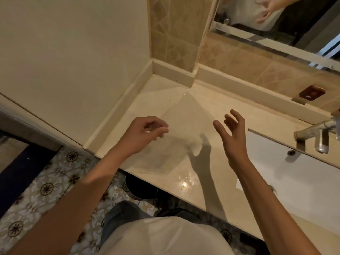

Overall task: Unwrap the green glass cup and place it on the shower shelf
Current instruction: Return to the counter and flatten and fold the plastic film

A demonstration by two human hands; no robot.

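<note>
A thin, translucent wrapping sheet is spread over the pale stone counter, one corner reaching toward the back wall corner. My left hand hovers at the sheet's left edge with thumb and fingertips pinched together on it. To the right of the sheet, my right hand is raised above the counter with its fingers spread and nothing in it. No green glass cup and no shower shelf show in this view.
A white sink basin lies at the right with a chrome faucet over it. A mirror hangs above the tiled backsplash, with a brown "HOT" tag below it. A black bin stands under the counter on patterned floor tiles.
</note>
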